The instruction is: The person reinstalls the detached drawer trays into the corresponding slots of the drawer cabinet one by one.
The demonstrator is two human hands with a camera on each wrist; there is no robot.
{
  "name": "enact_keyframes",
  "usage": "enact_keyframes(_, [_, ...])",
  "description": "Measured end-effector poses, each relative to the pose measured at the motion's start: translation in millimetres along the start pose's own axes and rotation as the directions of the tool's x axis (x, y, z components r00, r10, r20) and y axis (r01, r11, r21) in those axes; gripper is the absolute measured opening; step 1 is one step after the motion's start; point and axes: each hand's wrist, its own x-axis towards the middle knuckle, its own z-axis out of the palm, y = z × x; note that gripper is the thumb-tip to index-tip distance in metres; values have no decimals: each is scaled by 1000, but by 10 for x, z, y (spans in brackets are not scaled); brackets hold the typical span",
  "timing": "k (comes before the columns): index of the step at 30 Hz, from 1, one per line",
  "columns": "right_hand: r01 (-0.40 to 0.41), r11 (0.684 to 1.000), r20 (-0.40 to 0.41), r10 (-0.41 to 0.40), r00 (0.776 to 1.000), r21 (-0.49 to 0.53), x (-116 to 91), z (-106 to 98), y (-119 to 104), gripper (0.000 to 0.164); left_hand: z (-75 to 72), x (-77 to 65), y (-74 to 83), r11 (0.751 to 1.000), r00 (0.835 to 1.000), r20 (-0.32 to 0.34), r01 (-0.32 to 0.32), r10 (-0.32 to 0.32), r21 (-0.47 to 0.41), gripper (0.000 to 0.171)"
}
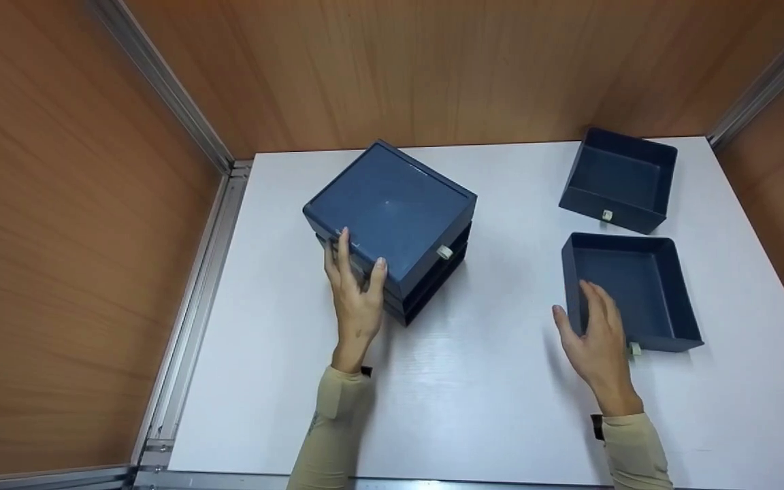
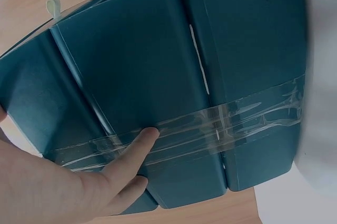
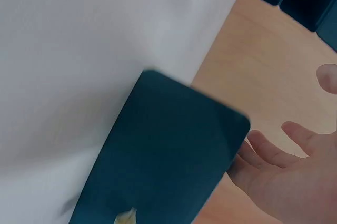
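A dark blue stacked drawer unit [image 1: 392,204] stands turned at an angle on the white table. Its top level has a front with a pale pull tab [image 1: 444,252]; the lower levels look like open slots. My left hand [image 1: 358,299] rests against the unit's near left side, fingers extended. In the left wrist view, those fingers touch the side wall by a band of clear tape [image 2: 184,134]. Over the near left edge of a loose drawer [image 1: 637,286] is my right hand [image 1: 596,340], fingers relaxed and apart. Whether it touches the drawer I cannot tell.
A second loose drawer [image 1: 620,170] sits farther back on the right, its pull tab facing me. Wood panels [image 1: 433,68] wall the table [image 1: 474,395] at the back and sides, with metal rails [image 1: 188,272] along the edges.
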Motion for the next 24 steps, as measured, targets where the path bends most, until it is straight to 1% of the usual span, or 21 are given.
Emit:
enact_keyframes(4, [-20,1000,-45,19,999,-16,-51,-113,49,64,1,-1,-5,1000,1000,-3,-7,7,-5,79])
enact_keyframes(9, [6,999,-121,-12,993,-48,-136,-191,109,64,4,4,-18,1000,1000,-10,-23,23,-1,79])
enact_keyframes(11, [10,997,-161,-23,987,-79,-181,-211,124,63,7,5,-24,1000,1000,-8,-21,21,3,79])
enact_keyframes(13, [-3,993,-197,-20,980,-118,-231,-231,136,62,9,4,-22,1000,1000,-11,-20,20,5,79])
enact_keyframes(17, [-56,986,-239,17,971,-156,-308,-283,154,61,9,2,-19,1000,1000,-16,-13,13,8,79])
enact_keyframes(24, [-176,975,-241,139,960,-139,-360,-363,164,61,12,4,-17,1000,1000,-23,-14,14,8,78])
